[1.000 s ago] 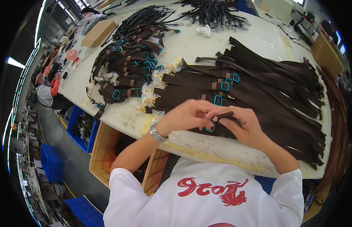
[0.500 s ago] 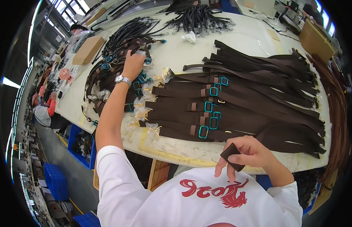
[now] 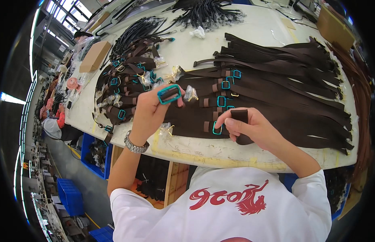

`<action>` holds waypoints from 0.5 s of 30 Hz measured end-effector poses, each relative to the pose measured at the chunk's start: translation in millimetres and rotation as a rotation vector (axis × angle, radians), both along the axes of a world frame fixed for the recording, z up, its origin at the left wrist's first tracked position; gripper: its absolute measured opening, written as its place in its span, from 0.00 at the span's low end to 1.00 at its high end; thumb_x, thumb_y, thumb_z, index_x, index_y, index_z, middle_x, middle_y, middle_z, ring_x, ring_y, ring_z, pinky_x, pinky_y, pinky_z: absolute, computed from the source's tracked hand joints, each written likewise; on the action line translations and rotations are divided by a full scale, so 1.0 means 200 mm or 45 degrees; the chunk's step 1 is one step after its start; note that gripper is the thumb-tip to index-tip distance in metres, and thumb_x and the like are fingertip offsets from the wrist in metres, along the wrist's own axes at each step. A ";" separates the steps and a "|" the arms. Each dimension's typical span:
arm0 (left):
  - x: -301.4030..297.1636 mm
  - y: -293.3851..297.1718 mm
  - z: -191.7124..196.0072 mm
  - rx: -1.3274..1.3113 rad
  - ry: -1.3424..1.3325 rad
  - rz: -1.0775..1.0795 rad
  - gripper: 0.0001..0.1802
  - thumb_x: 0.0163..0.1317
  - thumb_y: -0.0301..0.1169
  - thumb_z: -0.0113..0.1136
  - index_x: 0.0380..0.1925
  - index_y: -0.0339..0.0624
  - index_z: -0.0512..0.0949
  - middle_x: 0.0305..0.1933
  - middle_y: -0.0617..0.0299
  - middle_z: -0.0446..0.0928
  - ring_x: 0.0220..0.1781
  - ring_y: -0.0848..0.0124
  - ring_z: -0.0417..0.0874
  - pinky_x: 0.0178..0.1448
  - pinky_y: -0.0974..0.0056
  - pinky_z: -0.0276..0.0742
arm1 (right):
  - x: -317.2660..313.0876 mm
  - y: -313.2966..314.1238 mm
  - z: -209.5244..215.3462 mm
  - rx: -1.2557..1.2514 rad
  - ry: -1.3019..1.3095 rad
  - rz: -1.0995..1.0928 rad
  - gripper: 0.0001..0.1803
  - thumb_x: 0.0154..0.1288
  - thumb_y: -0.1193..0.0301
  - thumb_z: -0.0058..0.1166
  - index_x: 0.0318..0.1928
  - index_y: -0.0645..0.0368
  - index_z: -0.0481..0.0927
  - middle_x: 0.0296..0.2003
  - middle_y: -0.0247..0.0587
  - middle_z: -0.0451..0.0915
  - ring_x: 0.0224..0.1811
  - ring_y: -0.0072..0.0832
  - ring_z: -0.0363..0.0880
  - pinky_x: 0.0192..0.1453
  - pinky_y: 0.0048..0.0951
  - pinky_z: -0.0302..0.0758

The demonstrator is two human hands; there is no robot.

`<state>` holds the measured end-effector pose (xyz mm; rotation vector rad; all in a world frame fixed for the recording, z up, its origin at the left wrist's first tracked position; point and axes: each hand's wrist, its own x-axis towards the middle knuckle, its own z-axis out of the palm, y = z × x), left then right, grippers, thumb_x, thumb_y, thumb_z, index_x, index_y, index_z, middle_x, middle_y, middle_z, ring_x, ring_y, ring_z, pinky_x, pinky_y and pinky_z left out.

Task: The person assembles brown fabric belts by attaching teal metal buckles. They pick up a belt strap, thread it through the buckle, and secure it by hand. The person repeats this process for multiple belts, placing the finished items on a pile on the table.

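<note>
Raised over the table's near side, my left hand grips a brown strap piece with a teal rectangular buckle. A gold fitting in clear plastic shows just beyond its fingers; whether it is joined to that piece I cannot tell. My right hand pinches a dark brown strap end between thumb and fingers, above the table's near edge. Beneath and beyond both hands lie long brown straps side by side, with teal buckles and lighter brown loops at their left ends.
To the left is a heap of short buckled straps. Bundles of black straps lie at the far side, near crumpled white plastic. A cardboard box sits far left. Blue crates stand on the floor; another person sits beyond.
My left hand has come back from the strap heap toward me, now holding a buckled strap piece. My right hand has moved forward from my chest to the table edge, still holding its strap.
</note>
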<state>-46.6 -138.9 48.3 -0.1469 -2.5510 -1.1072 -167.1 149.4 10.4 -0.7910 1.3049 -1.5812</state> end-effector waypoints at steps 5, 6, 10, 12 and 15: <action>0.08 0.31 -0.24 0.082 0.031 -0.075 0.11 0.74 0.21 0.59 0.52 0.37 0.87 0.37 0.61 0.89 0.32 0.74 0.86 0.34 0.66 0.75 | 0.06 -0.05 -0.04 0.001 -0.087 -0.022 0.18 0.83 0.57 0.59 0.51 0.62 0.87 0.26 0.24 0.70 0.29 0.15 0.67 0.38 0.27 0.73; 0.11 0.35 -0.24 0.047 -0.100 -0.045 0.11 0.73 0.21 0.61 0.51 0.36 0.87 0.38 0.57 0.89 0.34 0.69 0.89 0.37 0.64 0.80 | 0.08 -0.05 -0.07 0.021 -0.119 -0.025 0.18 0.83 0.57 0.59 0.49 0.62 0.86 0.26 0.24 0.70 0.29 0.15 0.67 0.38 0.27 0.73; 0.12 0.43 -0.37 -0.182 0.094 0.066 0.16 0.65 0.16 0.62 0.52 0.35 0.86 0.40 0.52 0.89 0.40 0.56 0.91 0.43 0.59 0.83 | 0.11 -0.04 -0.15 0.009 -0.264 -0.095 0.14 0.80 0.60 0.63 0.40 0.57 0.82 0.24 0.25 0.70 0.28 0.15 0.67 0.37 0.27 0.71; 0.11 0.44 -0.41 -0.295 0.189 0.062 0.20 0.61 0.14 0.63 0.54 0.35 0.85 0.41 0.51 0.88 0.41 0.53 0.90 0.47 0.56 0.85 | 0.13 -0.03 -0.16 0.023 -0.307 -0.168 0.13 0.78 0.63 0.65 0.37 0.56 0.81 0.23 0.25 0.71 0.27 0.15 0.67 0.36 0.27 0.70; 0.09 0.42 -0.43 -0.492 0.325 0.047 0.24 0.56 0.14 0.64 0.56 0.35 0.84 0.43 0.50 0.87 0.44 0.52 0.89 0.54 0.50 0.86 | 0.14 0.01 -0.14 0.011 -0.297 -0.244 0.11 0.74 0.66 0.68 0.35 0.56 0.80 0.23 0.26 0.72 0.26 0.15 0.67 0.35 0.27 0.69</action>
